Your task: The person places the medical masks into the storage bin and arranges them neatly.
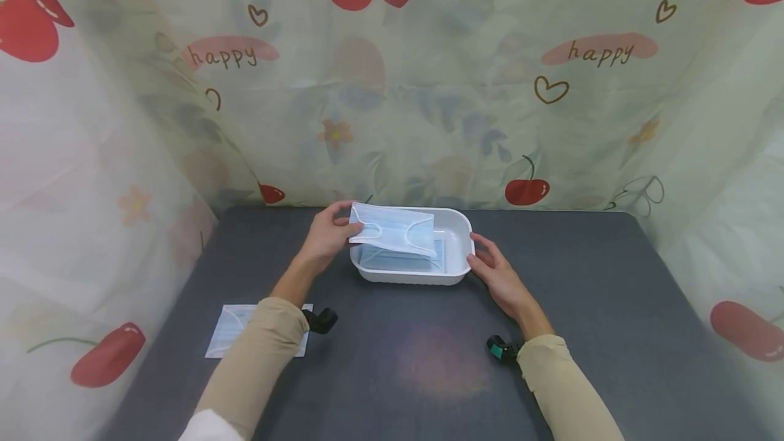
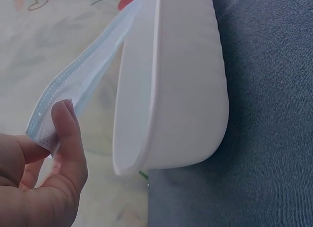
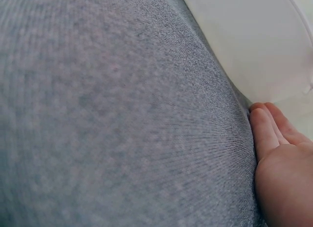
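My left hand (image 1: 327, 237) pinches a light blue face mask (image 1: 392, 226) by its left end, thumb in front. In the left wrist view this mask (image 2: 80, 73) slants from the fingers toward the inside of the tray (image 2: 188, 90). Beneath it, another blue mask (image 1: 401, 262) lies in the white tray (image 1: 458, 240); the held one partly covers it. At the tray's right end, my right hand (image 1: 499, 281) touches the outside with fairly straight fingers (image 3: 264, 131), seen against its wall in the right wrist view.
Another mask (image 1: 229, 329) lies flat on the dark grey table (image 1: 392, 352) at the left, partly hidden under the left forearm. A patterned curtain (image 1: 429, 107) rises behind the table and along both sides. The tray stands near the table's back edge.
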A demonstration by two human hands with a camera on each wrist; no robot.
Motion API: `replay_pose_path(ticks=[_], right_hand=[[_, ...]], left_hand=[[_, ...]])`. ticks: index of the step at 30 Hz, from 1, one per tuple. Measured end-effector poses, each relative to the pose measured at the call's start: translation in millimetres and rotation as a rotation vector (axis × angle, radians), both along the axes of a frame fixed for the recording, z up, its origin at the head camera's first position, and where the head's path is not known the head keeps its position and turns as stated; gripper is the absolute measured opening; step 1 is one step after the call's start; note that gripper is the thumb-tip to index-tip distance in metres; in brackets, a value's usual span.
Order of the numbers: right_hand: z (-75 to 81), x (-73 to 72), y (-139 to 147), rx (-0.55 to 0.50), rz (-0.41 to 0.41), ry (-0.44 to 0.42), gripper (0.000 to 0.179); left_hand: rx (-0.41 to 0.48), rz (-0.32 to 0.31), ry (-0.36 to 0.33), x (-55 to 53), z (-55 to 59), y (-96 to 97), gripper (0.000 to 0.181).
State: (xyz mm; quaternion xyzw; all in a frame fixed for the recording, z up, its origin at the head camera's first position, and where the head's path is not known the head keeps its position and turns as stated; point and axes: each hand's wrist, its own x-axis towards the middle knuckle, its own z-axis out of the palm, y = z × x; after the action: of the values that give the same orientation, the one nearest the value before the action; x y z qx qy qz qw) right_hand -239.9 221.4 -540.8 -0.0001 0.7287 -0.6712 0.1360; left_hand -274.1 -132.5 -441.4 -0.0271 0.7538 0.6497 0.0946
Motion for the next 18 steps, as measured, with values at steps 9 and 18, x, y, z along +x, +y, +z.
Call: replay_pose_path(ticks=[9, 18], right_hand=[[0.3, 0.2, 0, 0.003, -0.006, -0.004, 0.061], [-0.9, -0.5, 2, -0.020, 0.004, -0.001, 0.061]], left_hand=[[-0.038, -0.027, -0.017, -0.3, -2.6, 13.8, 0.049], [-0.071, -0.042, -0.031, -1.4, -9.7, 19.3, 0.051]])
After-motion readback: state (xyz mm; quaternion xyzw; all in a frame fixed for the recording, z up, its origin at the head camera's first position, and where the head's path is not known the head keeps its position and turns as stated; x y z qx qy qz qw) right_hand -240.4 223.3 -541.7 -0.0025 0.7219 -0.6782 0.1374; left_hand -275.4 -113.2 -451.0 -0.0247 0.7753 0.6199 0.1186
